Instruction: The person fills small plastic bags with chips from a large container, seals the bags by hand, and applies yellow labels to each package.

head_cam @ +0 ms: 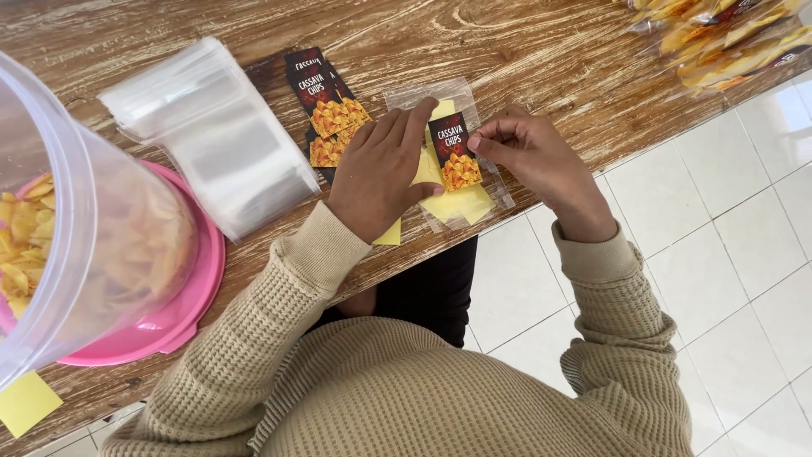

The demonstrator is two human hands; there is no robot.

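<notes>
The left hand [378, 173] presses flat on a clear bag [440, 152] on the wooden table [524, 59] while the right hand [529, 156] pinches a dark label [455, 152], best laid square and smoothed.

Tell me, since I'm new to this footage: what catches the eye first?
Mid-table, the left hand and right hand press a dark printed label sticker onto a clear plastic bag lying on the brown wooden table. At left, a big clear plastic tub of yellow chips looms.
</notes>
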